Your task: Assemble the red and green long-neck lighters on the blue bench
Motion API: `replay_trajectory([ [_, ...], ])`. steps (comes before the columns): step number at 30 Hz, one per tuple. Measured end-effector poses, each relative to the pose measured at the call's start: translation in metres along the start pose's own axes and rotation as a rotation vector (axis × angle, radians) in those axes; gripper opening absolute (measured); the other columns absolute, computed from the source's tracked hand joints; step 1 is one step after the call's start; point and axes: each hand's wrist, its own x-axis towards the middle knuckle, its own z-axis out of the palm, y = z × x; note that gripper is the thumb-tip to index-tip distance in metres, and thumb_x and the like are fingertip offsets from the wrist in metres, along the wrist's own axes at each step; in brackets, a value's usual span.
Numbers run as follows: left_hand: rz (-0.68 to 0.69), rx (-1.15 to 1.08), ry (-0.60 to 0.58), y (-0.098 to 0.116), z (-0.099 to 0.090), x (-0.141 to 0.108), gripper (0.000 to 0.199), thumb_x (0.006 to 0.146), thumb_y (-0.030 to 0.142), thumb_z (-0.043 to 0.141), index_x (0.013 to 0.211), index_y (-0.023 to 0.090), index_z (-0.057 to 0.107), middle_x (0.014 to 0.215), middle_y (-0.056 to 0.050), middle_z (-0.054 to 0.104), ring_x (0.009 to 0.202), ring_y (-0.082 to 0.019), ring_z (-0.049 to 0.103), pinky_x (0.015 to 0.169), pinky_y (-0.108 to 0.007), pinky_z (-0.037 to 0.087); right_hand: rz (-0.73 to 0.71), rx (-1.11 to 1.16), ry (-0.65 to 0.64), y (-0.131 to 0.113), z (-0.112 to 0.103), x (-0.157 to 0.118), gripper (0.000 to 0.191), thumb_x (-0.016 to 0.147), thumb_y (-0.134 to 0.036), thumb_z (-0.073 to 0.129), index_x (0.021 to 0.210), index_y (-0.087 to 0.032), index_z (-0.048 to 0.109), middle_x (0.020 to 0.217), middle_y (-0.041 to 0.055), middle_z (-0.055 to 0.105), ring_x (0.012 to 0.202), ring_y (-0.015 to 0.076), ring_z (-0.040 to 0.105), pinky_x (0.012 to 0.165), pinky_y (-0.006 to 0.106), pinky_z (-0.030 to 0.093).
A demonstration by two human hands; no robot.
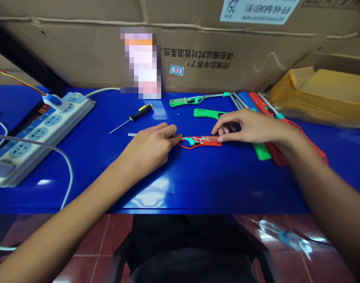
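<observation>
Red lighter (209, 144), long axis nine-to-three o'clock, rod (131, 135) toward nine; left hand (156, 143) curled closed on rod side; right hand (240, 125) half open, thumb touching butt.

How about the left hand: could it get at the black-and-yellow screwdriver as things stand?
Probably yes: the screwdriver lies just beyond the left hand, with only blue tabletop visible between, though its fingertips are at the red casing.

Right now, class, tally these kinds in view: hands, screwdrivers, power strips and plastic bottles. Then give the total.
Hands: 2, the left hand and the right hand
Screwdriver: 1
Power strip: 1
Plastic bottle: 1
Total: 5
</observation>
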Motion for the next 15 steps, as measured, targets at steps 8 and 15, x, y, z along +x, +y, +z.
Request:
replay_trajectory([
  [8,0.014,-0.005,0.002,0.0003,-0.0007,0.0003,0.042,0.114,0.011,0.047,0.141,0.018,0.079,0.11,-0.009,0.074,0.094,-0.022,0.066,0.074,-0.032,0.051,-0.14,-0.172,0.11,-0.0083,0.0096,-0.0001,0.023,0.102,-0.046,0.076,0.107,-0.029,0.09,0.101,0.0039,0.084,0.084,0.0209,0.074,0.078,0.037,0.056],
  [15,0.003,-0.036,-0.005,-0.0029,-0.0015,-0.0013,0.044,0.112,0.01,0.048,0.142,0.02,0.079,0.112,-0.009,0.074,0.095,-0.022,0.066,0.074,-0.032,0.052,-0.172,-0.173,0.126,-0.006,0.0092,0.0009,0.024,0.107,-0.044,0.071,0.11,-0.03,0.091,0.111,0.0055,0.085,0.098,0.025,0.078,0.091,0.042,0.059],
])
